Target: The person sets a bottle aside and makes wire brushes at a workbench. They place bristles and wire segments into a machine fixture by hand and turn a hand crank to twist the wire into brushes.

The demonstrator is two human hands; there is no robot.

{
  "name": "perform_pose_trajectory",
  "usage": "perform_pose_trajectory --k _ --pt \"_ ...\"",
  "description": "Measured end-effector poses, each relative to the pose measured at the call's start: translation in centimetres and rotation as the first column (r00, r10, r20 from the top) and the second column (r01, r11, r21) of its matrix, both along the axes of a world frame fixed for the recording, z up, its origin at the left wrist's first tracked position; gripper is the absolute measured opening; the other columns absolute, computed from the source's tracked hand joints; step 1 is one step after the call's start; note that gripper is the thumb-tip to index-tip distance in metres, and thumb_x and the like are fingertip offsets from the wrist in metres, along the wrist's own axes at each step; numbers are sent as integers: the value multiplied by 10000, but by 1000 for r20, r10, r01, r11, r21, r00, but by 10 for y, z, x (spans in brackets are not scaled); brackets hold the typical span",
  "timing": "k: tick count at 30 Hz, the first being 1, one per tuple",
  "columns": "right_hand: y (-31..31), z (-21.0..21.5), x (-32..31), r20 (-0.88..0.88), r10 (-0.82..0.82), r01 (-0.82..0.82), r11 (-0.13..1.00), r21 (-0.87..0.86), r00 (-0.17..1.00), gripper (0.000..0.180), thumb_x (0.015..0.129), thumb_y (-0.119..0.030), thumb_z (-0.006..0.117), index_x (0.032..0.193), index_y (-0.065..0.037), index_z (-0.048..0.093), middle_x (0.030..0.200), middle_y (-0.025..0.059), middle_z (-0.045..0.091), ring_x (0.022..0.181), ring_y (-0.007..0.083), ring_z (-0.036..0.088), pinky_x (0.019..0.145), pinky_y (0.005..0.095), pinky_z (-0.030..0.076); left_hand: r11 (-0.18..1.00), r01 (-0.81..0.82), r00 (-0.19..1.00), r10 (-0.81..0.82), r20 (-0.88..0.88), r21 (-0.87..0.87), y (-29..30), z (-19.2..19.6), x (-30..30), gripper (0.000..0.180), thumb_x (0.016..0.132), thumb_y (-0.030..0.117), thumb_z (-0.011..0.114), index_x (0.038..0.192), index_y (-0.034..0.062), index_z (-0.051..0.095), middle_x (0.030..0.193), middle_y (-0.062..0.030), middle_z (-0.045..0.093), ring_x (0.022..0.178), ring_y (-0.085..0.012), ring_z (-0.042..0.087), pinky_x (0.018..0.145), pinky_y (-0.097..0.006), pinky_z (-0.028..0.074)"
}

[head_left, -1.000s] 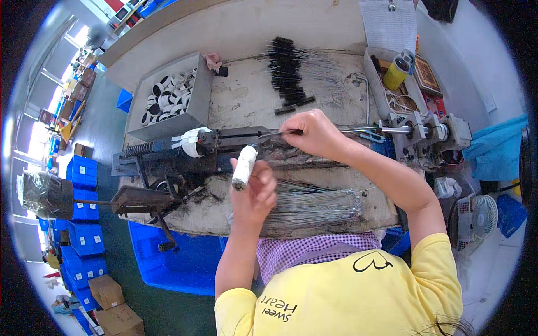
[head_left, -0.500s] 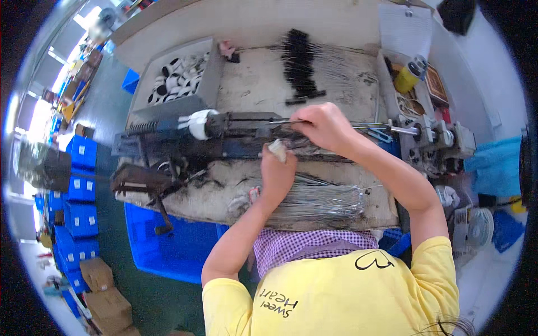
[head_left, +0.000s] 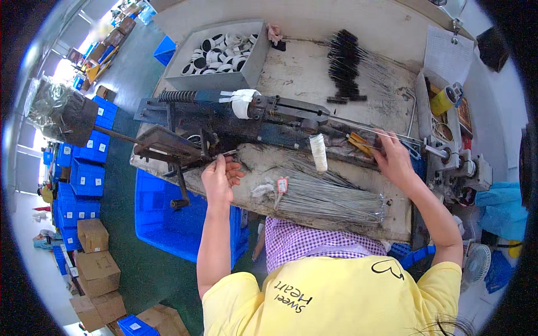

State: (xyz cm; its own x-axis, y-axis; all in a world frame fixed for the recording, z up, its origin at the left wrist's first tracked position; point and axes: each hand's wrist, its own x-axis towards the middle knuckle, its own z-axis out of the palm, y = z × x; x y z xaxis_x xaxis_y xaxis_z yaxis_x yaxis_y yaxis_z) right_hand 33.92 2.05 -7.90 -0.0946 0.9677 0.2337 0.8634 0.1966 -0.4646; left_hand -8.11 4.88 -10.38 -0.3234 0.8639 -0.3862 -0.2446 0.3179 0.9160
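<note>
My left hand (head_left: 220, 180) is beside the metal frame and lever (head_left: 168, 147) at the machine's front left, thumb raised and fingers loosely curled apart. No object shows clearly in it. My right hand (head_left: 394, 162) lies at the right part of the machine, fingertips at a long thin wire (head_left: 358, 122) that runs from the dark jaws (head_left: 291, 106) to a metal spindle (head_left: 436, 151). Its thumb and forefinger look apart. A tool with yellow handles (head_left: 358, 144) lies beside that hand. A white wrapped roll (head_left: 318, 153) stands against the machine's front.
A grey bin (head_left: 255, 70) of black-and-white rings stands at the back left. Black bristle brushes (head_left: 343, 64) with wire stems lie at the back. A bundle of straight wires (head_left: 330, 193) covers the front of the bench. A blue crate (head_left: 168, 224) sits below left.
My left hand has left the white roll and gone left to the lever frame. My right hand has moved right along the wire. The view has shifted, too.
</note>
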Motion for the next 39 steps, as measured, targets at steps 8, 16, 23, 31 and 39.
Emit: perform_pose_trajectory --k 8,16,23,31,39 --pt "12 -5 4 -174 -48 21 988 -152 983 119 791 -43 652 896 10 634 838 186 614 796 366 610 679 404 489 998 67 997 -67 45 4 2 3 -15 284 947 244 596 947 -39 613 754 -141 677 503 -160 623 376 -223 411" --pt "-29 66 5 -214 253 -239 967 91 943 115 754 46 650 840 -9 597 811 143 602 764 339 614 677 365 505 974 160 987 -154 -50 158 -40 37 69 221 962 186 559 911 -15 635 719 -117 662 496 -147 580 418 -251 420" --pt "2 74 69 -195 -154 185 971 154 969 122 849 -17 595 964 4 559 784 191 585 746 347 613 660 364 482 715 541 792 -610 17 443 -12 53 241 240 977 230 565 969 10 660 748 -60 683 553 -104 604 459 -230 447" --pt "8 71 67 -406 -14 0 999 -35 914 125 846 -43 613 924 18 536 760 203 585 714 327 624 628 371 469 787 593 624 -584 519 172 14 36 277 202 959 191 550 885 33 652 720 -72 676 546 -122 618 449 -235 444" --pt "57 58 7 -111 203 -199 979 45 973 132 798 -71 608 846 34 545 764 249 590 776 453 579 664 448 479 863 486 854 -503 132 139 9 54 244 240 980 190 525 909 -15 627 699 -117 661 533 -207 659 394 -264 467"
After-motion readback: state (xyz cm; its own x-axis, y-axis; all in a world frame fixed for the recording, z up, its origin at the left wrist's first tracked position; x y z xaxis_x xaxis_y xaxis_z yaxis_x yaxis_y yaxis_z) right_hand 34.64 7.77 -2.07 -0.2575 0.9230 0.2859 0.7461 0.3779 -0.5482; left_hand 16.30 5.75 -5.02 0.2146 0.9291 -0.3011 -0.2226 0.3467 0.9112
